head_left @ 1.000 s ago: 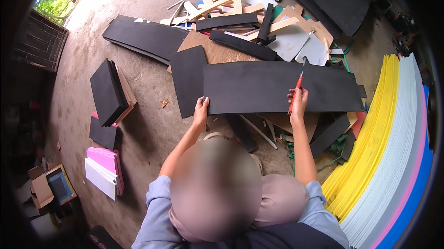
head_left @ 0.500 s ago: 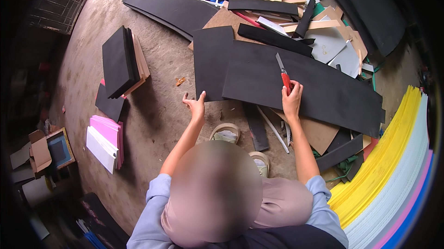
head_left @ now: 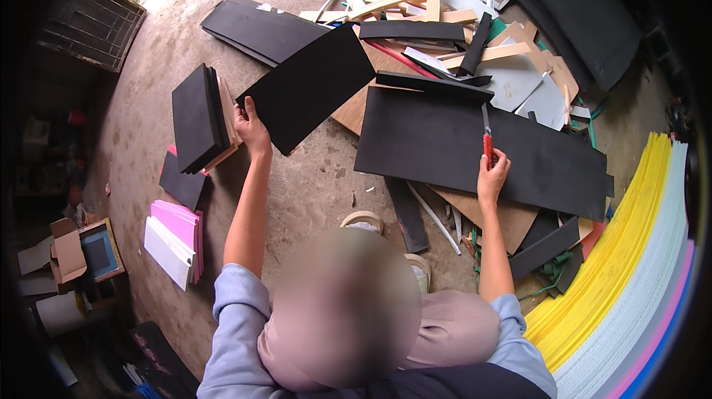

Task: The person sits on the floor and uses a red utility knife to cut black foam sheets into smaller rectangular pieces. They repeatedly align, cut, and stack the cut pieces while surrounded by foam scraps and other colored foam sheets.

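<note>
My left hand (head_left: 252,130) grips one end of a black foam sheet (head_left: 315,86), which is lifted and tilted toward the far right. Close beside that hand stands a stack of black sheets (head_left: 197,119) with tan ones behind. My right hand (head_left: 492,175) is closed around the red handle of a utility knife (head_left: 487,145), its blade pointing away from me. Beneath the knife lies a large black sheet (head_left: 445,136), with a narrow black strip (head_left: 434,84) along its far edge.
Tan, white and black offcuts (head_left: 445,13) are heaped at the far side. Pink and white sheets (head_left: 176,239) stand at the left. Yellow sheets (head_left: 601,251) and pale blue ones fan out at the right. A long black sheet (head_left: 593,35) lies far right.
My left hand has picked up the smaller black sheet and carried it left toward the black and tan stack. My right hand, still holding the knife, has shifted slightly right and nearer.
</note>
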The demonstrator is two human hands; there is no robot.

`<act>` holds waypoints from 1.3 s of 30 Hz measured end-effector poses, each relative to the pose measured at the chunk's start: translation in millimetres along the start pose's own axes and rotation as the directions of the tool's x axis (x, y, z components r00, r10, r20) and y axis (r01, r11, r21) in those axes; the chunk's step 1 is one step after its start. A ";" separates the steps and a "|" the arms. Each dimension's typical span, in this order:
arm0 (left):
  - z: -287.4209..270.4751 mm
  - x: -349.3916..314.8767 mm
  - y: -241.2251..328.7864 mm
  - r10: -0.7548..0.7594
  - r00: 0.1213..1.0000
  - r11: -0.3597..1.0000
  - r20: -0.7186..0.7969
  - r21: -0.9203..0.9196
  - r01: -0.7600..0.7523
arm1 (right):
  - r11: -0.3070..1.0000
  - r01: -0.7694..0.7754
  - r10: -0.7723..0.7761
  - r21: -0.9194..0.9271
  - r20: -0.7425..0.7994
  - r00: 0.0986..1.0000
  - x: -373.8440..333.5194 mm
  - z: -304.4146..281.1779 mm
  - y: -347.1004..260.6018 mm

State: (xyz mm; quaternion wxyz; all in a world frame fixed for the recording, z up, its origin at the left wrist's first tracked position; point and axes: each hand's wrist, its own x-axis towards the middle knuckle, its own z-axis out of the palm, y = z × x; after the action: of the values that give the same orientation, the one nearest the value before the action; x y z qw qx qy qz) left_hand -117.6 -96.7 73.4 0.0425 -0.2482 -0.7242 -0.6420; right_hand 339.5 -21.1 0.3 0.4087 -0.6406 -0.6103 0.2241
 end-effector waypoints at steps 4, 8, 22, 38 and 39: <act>0.9 9.4 -9.3 -0.185 0.982 0.983 0.023 -0.012 0.186 | 0.994 -0.068 0.056 -0.089 -0.131 0.990 12.8 -37.2 33.9; 2.5 10.7 -7.1 -0.284 0.926 0.947 -0.250 -0.226 0.230 | 0.985 -0.125 0.106 -0.115 -0.163 0.981 11.2 -54.4 54.0; 54.6 -93.4 -36.6 -0.372 0.519 0.792 0.769 -0.029 0.610 | 0.739 -0.280 0.164 -0.613 -0.239 0.957 9.4 -64.5 71.6; 37.7 -130.9 -30.8 -0.189 0.560 0.943 0.807 0.307 -0.125 | 0.994 -0.095 0.106 -0.051 0.286 0.952 -10.9 6.4 -0.2; 35.8 -131.8 -27.4 -0.201 0.540 0.944 0.817 0.309 -0.116 | 0.993 -0.110 0.116 -0.039 0.291 0.949 -10.7 7.6 -0.2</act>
State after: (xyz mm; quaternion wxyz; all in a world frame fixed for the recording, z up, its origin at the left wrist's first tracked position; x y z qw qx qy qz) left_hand -4.6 -104.3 -7.8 -0.2849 -0.4966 -0.7568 -0.3153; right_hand 331.8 -29.5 -6.1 0.2932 -0.6386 -0.6288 0.3329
